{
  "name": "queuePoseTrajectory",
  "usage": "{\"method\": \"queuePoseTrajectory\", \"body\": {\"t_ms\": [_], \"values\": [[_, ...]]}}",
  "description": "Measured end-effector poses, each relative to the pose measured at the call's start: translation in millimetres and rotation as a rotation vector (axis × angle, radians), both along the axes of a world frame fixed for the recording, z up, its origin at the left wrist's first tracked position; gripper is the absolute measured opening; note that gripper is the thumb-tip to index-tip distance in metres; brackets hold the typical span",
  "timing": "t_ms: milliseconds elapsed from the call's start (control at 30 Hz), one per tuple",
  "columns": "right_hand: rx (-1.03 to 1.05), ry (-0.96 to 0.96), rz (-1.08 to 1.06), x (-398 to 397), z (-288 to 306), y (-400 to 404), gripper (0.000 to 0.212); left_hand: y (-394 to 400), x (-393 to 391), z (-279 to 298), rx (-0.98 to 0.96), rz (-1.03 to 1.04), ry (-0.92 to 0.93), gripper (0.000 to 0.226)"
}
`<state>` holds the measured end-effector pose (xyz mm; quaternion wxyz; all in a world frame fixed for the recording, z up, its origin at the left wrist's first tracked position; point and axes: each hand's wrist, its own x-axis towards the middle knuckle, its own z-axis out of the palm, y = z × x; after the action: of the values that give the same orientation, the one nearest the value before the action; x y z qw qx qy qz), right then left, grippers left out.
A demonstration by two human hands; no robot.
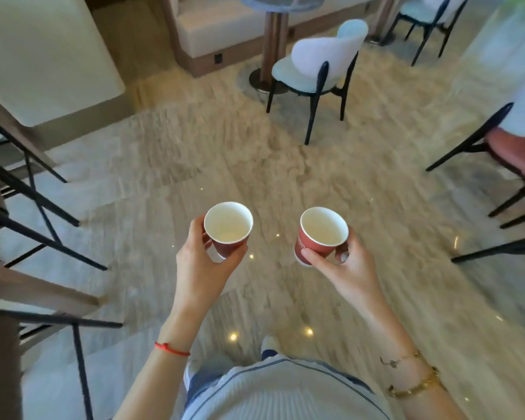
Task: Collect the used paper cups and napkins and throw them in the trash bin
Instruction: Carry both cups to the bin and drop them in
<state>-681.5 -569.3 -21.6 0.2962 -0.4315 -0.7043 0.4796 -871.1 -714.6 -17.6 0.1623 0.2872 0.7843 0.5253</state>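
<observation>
I hold two small red paper cups with white insides, both upright and looking empty, out in front of me above a glossy beige floor. My left hand (199,262) grips the left cup (228,230) around its lower half. My right hand (343,265) pinches the right cup (320,234) by its side with thumb and fingers. No napkin and no trash bin is in view.
Black-legged stools and a wooden counter (28,213) crowd the left side. A pale upholstered chair (315,71) stands ahead by a round table post (273,40). More chairs (512,153) line the right edge. Open marble floor (255,165) lies between them.
</observation>
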Motion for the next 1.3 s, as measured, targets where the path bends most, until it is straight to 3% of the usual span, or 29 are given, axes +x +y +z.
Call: {"method": "queuePoseTrajectory", "body": {"t_ms": [467, 1000, 1300], "values": [[-0.1, 0.017, -0.328, 57, -23, 171, 0.06, 236, 17, -19, -0.053, -0.306, 0.013, 0.063], [-0.067, 0.026, -0.644, 69, 1, 490, 0.061, 633, 25, 5, -0.018, -0.652, 0.041, 0.065], [-0.085, -0.005, -0.785, 110, -20, 665, 0.064, 829, 60, -15, -0.065, -0.748, 0.079, 0.07]]}}
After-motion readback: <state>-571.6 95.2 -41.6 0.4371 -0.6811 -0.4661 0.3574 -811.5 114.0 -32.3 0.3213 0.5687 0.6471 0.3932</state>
